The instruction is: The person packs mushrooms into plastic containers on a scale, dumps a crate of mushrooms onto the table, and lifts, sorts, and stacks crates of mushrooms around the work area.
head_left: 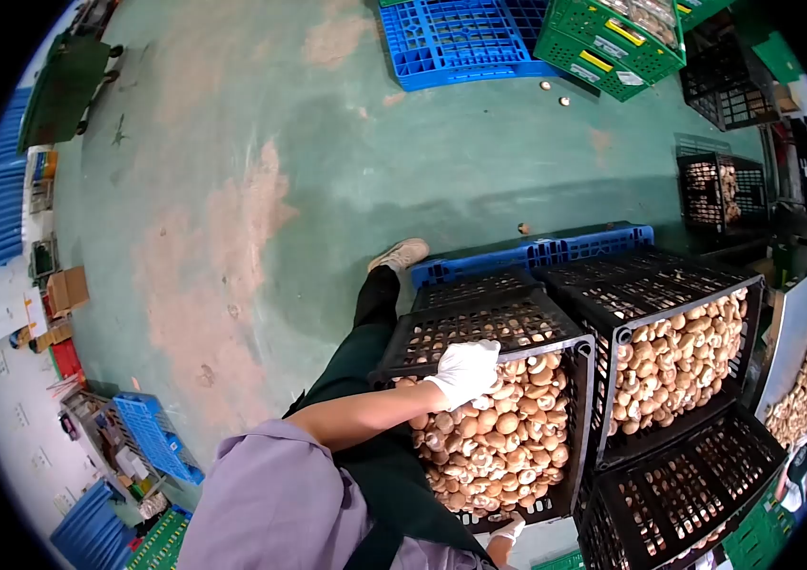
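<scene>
A black plastic crate full of brown-capped mushrooms is in front of my body, low and to the right. My left hand, in a white glove, grips the crate's far rim, its fingers curled over the edge near the mushrooms. My right hand, also white-gloved, is at the near rim at the bottom of the view. It is partly hidden, with the fingers closed on the edge. Directly beside this crate, on the right, is another black crate filled with mushrooms.
A blue pallet lies beyond the crates. Another black crate is at lower right, near a metal-sided bin of mushrooms. Green crates stand by a second blue pallet. Another person is at the right edge.
</scene>
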A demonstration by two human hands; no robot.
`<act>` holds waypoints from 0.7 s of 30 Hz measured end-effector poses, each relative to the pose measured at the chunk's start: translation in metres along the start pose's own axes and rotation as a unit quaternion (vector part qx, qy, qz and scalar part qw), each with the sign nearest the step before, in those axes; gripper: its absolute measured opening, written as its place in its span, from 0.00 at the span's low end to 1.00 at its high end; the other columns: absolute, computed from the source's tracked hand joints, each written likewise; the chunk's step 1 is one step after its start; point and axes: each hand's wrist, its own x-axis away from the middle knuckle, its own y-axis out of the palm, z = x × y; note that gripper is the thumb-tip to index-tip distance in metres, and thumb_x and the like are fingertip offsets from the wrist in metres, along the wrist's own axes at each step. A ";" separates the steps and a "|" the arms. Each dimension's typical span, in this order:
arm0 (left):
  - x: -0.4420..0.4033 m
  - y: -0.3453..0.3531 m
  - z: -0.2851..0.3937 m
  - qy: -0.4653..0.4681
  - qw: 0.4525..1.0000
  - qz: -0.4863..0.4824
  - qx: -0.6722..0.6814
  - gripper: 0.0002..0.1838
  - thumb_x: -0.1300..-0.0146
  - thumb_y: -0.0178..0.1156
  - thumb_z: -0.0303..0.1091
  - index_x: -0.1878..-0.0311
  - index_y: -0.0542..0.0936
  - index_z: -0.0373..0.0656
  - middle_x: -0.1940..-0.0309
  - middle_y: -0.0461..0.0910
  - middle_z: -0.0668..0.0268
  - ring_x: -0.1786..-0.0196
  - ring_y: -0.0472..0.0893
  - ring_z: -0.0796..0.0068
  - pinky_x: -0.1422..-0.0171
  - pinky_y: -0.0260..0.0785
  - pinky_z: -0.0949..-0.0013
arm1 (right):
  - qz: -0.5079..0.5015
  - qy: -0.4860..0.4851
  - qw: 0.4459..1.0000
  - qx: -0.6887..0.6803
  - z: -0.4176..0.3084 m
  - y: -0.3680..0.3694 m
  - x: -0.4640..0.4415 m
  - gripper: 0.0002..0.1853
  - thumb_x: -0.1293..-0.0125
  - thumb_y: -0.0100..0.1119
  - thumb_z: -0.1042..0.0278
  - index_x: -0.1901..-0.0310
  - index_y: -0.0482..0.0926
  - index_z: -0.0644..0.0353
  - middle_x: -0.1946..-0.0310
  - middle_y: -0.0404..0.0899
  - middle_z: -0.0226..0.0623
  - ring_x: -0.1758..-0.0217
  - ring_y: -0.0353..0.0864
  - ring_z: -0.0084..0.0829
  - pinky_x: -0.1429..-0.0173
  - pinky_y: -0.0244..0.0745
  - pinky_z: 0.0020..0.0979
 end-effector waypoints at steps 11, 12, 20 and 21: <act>0.004 0.006 -0.002 0.008 1.000 0.022 -0.019 0.12 0.52 0.57 0.39 0.68 0.76 0.41 0.74 0.78 0.55 0.70 0.80 0.57 0.66 0.71 0.59 | 0.028 -0.027 0.999 -0.015 -0.002 0.005 0.003 0.04 0.52 0.45 0.72 0.78 0.68 0.63 0.83 0.67 0.39 0.84 0.64 0.36 0.80 0.66 0.35; 0.002 0.006 -0.002 0.009 0.999 0.020 -0.032 0.11 0.52 0.56 0.37 0.69 0.76 0.40 0.78 0.78 0.55 0.73 0.81 0.58 0.68 0.71 0.59 | -0.003 -0.004 1.000 -0.030 -0.002 0.000 -0.004 0.03 0.54 0.43 0.74 0.78 0.67 0.64 0.83 0.66 0.40 0.86 0.63 0.37 0.80 0.66 0.36; -0.002 0.004 0.000 0.037 0.993 0.040 -0.108 0.21 0.56 0.63 0.48 0.65 0.77 0.40 0.73 0.80 0.56 0.67 0.81 0.56 0.62 0.72 0.58 | 0.027 -0.033 0.997 -0.069 0.003 0.004 -0.001 0.09 0.55 0.45 0.74 0.89 0.61 0.60 0.90 0.64 0.43 0.91 0.61 0.39 0.87 0.61 0.38; -0.001 0.005 0.001 0.023 0.992 0.034 -0.117 0.19 0.51 0.60 0.47 0.65 0.77 0.40 0.71 0.81 0.54 0.66 0.81 0.55 0.61 0.72 0.58 | 0.024 -0.029 0.996 -0.075 0.005 0.003 -0.002 0.09 0.55 0.45 0.74 0.88 0.62 0.62 0.89 0.66 0.44 0.91 0.62 0.38 0.86 0.61 0.38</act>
